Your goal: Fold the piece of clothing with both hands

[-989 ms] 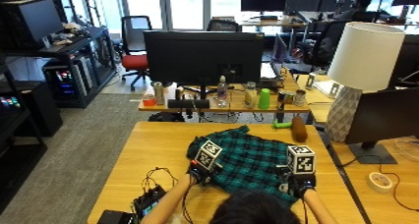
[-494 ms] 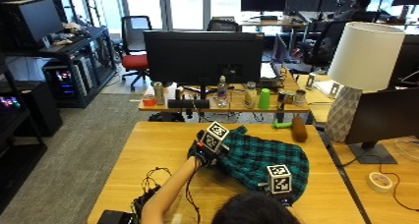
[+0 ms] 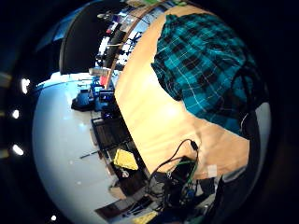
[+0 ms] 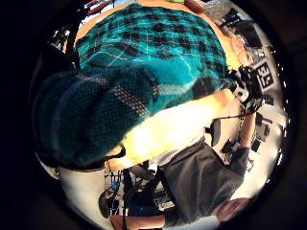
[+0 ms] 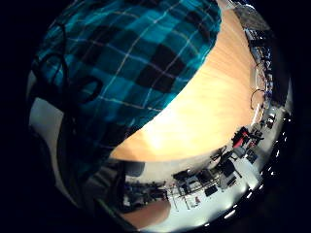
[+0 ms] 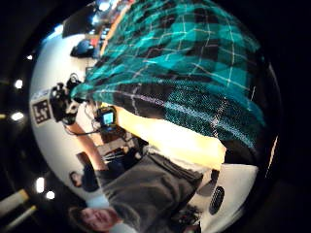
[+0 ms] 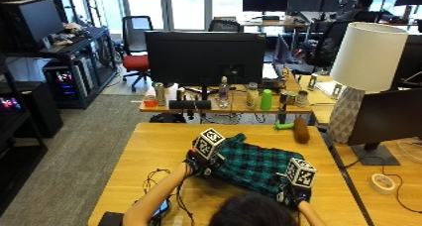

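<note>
So the teal-and-black plaid flannel shirt (image 7: 258, 166) is lying bunched on the light wooden table (image 7: 141, 151), its long axis running slantwise from the far left corner down toward the person's right. The left hand (image 7: 200, 162) is at that far left edge, and the left thumb-side palm view shows cloth bunched right against the palm, so I'd say it's gripping a fold there. The right hand (image 7: 292, 190) is at the near right edge with fabric draped close over it; looks like it's pinching the hem, but I can't quite tell. Both hands are at opposite ends, so the fold probably goes across that diagonal.
</note>
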